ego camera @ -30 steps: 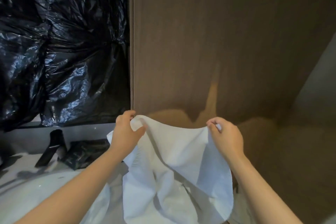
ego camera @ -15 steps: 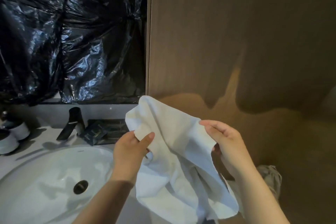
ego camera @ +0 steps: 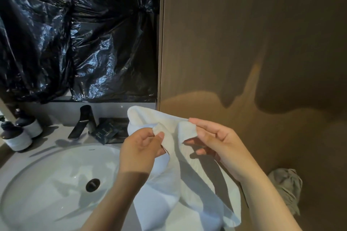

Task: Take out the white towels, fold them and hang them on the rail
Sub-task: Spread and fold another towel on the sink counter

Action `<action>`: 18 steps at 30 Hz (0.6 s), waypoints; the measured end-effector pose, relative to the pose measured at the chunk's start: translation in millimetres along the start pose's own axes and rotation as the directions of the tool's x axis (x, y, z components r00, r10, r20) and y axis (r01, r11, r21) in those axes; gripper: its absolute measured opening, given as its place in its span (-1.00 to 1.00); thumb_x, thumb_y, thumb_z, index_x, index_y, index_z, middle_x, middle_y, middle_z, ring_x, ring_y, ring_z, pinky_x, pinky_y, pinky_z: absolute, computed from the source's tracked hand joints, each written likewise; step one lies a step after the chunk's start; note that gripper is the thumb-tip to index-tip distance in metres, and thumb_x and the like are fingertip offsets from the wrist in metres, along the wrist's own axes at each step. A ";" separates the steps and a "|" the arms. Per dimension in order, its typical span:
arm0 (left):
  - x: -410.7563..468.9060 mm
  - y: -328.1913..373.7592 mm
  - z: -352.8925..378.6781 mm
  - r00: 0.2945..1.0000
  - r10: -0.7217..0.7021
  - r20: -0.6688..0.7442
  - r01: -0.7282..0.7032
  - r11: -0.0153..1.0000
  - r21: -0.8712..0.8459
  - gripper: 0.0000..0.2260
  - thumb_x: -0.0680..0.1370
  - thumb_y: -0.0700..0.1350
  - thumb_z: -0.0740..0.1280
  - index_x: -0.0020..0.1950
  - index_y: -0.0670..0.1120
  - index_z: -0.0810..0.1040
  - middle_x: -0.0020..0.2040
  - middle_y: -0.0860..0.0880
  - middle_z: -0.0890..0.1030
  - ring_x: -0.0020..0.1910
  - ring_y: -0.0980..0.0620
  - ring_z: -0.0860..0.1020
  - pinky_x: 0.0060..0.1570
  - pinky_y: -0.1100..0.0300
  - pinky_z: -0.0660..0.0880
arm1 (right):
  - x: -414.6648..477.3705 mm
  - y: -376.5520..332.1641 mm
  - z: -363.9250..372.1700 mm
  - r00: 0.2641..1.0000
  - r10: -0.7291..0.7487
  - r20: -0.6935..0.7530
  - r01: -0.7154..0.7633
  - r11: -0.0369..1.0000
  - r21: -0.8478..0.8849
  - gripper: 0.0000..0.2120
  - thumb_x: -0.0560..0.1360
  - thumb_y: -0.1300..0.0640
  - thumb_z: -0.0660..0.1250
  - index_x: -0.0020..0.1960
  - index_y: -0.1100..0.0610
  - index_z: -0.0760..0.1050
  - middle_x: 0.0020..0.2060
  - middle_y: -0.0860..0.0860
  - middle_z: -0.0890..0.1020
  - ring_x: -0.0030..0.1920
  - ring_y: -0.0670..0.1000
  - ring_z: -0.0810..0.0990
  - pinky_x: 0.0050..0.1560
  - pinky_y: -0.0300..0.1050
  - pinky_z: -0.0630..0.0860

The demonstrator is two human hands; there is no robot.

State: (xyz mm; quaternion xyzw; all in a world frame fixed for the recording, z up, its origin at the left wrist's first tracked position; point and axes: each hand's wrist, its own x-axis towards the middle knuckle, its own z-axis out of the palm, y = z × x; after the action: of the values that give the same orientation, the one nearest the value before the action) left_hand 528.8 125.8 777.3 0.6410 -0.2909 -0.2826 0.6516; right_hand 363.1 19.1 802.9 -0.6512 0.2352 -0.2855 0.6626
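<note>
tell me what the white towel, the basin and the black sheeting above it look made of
White towel: soft woven cloth, probably cotton terry; it hangs limp in loose folds with a matte surface.
Basin: looks like glazed ceramic; smooth, white and glossy, with soft reflections.
Black sheeting: thin plastic film, likely bin bags; heavily crinkled, with sharp shiny highlights.

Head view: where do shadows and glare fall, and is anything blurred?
Head view: warm lit patch low on the wooden wall, dark shadows above it; glare glints on the black plastic; the right hand shades the white towel; no strong blur.
</note>
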 end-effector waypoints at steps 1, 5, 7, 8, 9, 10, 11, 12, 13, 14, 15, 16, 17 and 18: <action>-0.9 -1.1 -0.2 1.000 -0.009 0.012 0.009 1.000 -0.019 -0.85 0.56 -0.23 0.35 -0.20 -0.21 0.60 -0.42 0.00 0.63 -0.46 0.12 0.58 -0.40 0.38 0.46 | 2.6 2.6 3.5 1.000 -0.014 -0.026 0.012 0.998 -0.060 -0.70 0.51 0.11 0.36 0.24 0.05 0.57 0.01 -0.01 0.72 0.02 0.00 0.70 -0.20 -0.26 0.60; -6.4 -3.4 -3.7 0.998 -0.014 0.053 0.018 0.998 -0.064 -0.89 0.57 -0.21 0.34 -0.14 -0.16 0.62 -0.32 -0.07 0.67 -0.34 0.01 0.64 -0.30 0.27 0.53 | 9.2 11.9 15.4 0.990 -0.026 -0.137 0.007 0.991 -0.133 -0.70 0.38 0.08 0.47 0.10 0.10 0.65 -0.14 -0.01 0.74 -0.16 -0.02 0.70 -0.25 -0.24 0.59; -8.1 -5.2 -6.1 0.998 -0.014 0.060 0.018 0.997 -0.070 -0.92 0.57 -0.21 0.34 -0.10 -0.11 0.60 -0.25 -0.15 0.69 -0.25 -0.08 0.67 -0.23 0.18 0.57 | 11.9 15.1 18.5 0.984 -0.031 -0.177 -0.002 0.984 -0.179 -0.79 0.38 0.07 0.50 -0.01 0.09 0.68 -0.22 0.02 0.74 -0.21 0.12 0.69 -0.24 -0.19 0.61; -8.9 -6.8 -7.3 0.998 -0.012 0.055 0.016 0.998 -0.058 -0.93 0.57 -0.20 0.34 -0.10 -0.08 0.59 -0.24 -0.16 0.68 -0.25 -0.09 0.68 -0.21 0.15 0.59 | 13.3 17.0 19.9 0.983 -0.034 -0.181 -0.002 0.981 -0.196 -0.87 0.39 0.11 0.51 -0.06 0.07 0.69 -0.24 0.04 0.73 -0.19 0.19 0.69 -0.23 -0.17 0.62; -9.4 -8.9 -8.3 0.999 -0.010 0.051 0.012 0.999 -0.037 -0.93 0.57 -0.19 0.34 -0.09 -0.06 0.57 -0.26 -0.17 0.67 -0.26 -0.09 0.68 -0.17 0.10 0.61 | 14.1 18.5 21.1 0.984 -0.041 -0.172 0.004 0.978 -0.209 -0.94 0.41 0.14 0.51 -0.11 0.06 0.69 -0.27 0.06 0.73 -0.19 0.21 0.69 -0.23 -0.17 0.62; -9.9 -10.5 -8.9 0.998 -0.008 0.056 0.008 1.000 -0.016 -0.94 0.58 -0.18 0.34 -0.08 -0.05 0.55 -0.27 -0.17 0.67 -0.27 -0.08 0.68 -0.11 0.02 0.62 | 14.8 19.3 22.3 0.986 -0.050 -0.158 0.013 0.974 -0.228 -0.98 0.41 0.14 0.51 -0.16 0.06 0.69 -0.29 0.08 0.72 -0.21 0.21 0.68 -0.22 -0.17 0.62; -10.7 -11.9 -9.2 0.997 -0.006 0.071 0.006 1.000 -0.005 -0.96 0.58 -0.17 0.34 -0.07 -0.06 0.55 -0.27 -0.17 0.67 -0.26 -0.09 0.68 -0.04 -0.06 0.62 | 14.9 19.7 23.3 0.988 -0.063 -0.144 0.023 0.965 -0.260 -0.98 0.42 0.13 0.51 -0.19 0.06 0.69 -0.33 0.09 0.71 -0.26 0.17 0.67 -0.22 -0.18 0.61; -11.9 -13.1 -9.6 0.996 -0.006 0.089 0.006 1.000 -0.004 -0.97 0.58 -0.15 0.34 -0.07 -0.07 0.54 -0.26 -0.17 0.67 -0.25 -0.10 0.69 0.00 -0.10 0.61 | 14.5 19.6 23.6 0.988 -0.076 -0.131 0.034 0.955 -0.296 -0.94 0.41 0.11 0.51 -0.22 0.07 0.68 -0.36 0.10 0.69 -0.32 0.12 0.65 -0.22 -0.20 0.60; -12.6 -14.3 -9.9 0.994 -0.009 0.104 0.010 1.000 -0.011 -0.96 0.58 -0.14 0.34 -0.06 -0.08 0.54 -0.25 -0.18 0.67 -0.22 -0.12 0.69 0.03 -0.13 0.60 | 14.1 19.3 23.5 0.989 -0.085 -0.119 0.042 0.944 -0.327 -0.91 0.41 0.09 0.51 -0.24 0.09 0.67 -0.39 0.11 0.67 -0.37 0.05 0.62 -0.22 -0.21 0.58; -13.4 -15.9 -10.6 0.993 -0.015 0.117 0.017 1.000 -0.019 -0.97 0.59 -0.15 0.32 -0.04 -0.09 0.54 -0.23 -0.20 0.67 -0.19 -0.13 0.69 0.04 -0.14 0.59 | 13.2 18.9 23.3 0.990 -0.090 -0.111 0.046 0.936 -0.349 -0.87 0.41 0.07 0.51 -0.25 0.10 0.65 -0.41 0.11 0.66 -0.39 0.01 0.59 -0.24 -0.22 0.56; -14.0 -17.5 -11.1 0.992 -0.021 0.128 0.025 0.999 -0.026 -0.97 0.60 -0.18 0.31 -0.03 -0.09 0.54 -0.21 -0.22 0.67 -0.17 -0.15 0.69 0.05 -0.13 0.59 | 13.0 18.8 23.1 0.990 -0.092 -0.107 0.048 0.931 -0.361 -0.85 0.41 0.07 0.51 -0.27 0.11 0.64 -0.43 0.09 0.65 -0.41 -0.01 0.57 -0.25 -0.23 0.54; -14.5 -19.2 -11.4 0.990 -0.026 0.137 0.031 0.999 -0.031 -0.96 0.60 -0.19 0.30 -0.01 -0.10 0.54 -0.19 -0.25 0.66 -0.15 -0.15 0.69 0.05 -0.10 0.60 | 12.5 19.4 22.8 0.989 -0.095 -0.111 0.048 0.928 -0.368 -0.84 0.40 0.07 0.52 -0.28 0.12 0.63 -0.45 0.07 0.62 -0.42 -0.03 0.55 -0.28 -0.25 0.52; -14.7 -20.3 -11.1 0.989 -0.028 0.144 0.034 0.999 -0.036 -0.95 0.60 -0.21 0.29 0.00 -0.10 0.54 -0.18 -0.27 0.65 -0.14 -0.16 0.68 0.03 -0.05 0.61 | 12.0 20.5 23.1 0.987 -0.101 -0.125 0.048 0.926 -0.374 -0.82 0.40 0.07 0.53 -0.31 0.12 0.61 -0.49 0.04 0.58 -0.44 -0.05 0.52 -0.30 -0.27 0.49; -14.8 -21.2 -10.1 0.989 -0.028 0.148 0.034 0.999 -0.042 -0.94 0.60 -0.22 0.28 0.01 -0.11 0.54 -0.17 -0.29 0.64 -0.14 -0.17 0.67 -0.02 0.02 0.63 | 11.4 22.2 24.3 0.983 -0.111 -0.144 0.049 0.924 -0.378 -0.80 0.39 0.08 0.54 -0.33 0.12 0.59 -0.52 0.01 0.52 -0.45 -0.05 0.48 -0.33 -0.27 0.45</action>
State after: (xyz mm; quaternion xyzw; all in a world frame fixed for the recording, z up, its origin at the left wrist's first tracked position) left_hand 526.4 143.2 755.8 0.6082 -0.3220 -0.3457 0.6379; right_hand 389.6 28.8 782.4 -0.7488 0.3117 -0.3148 0.4930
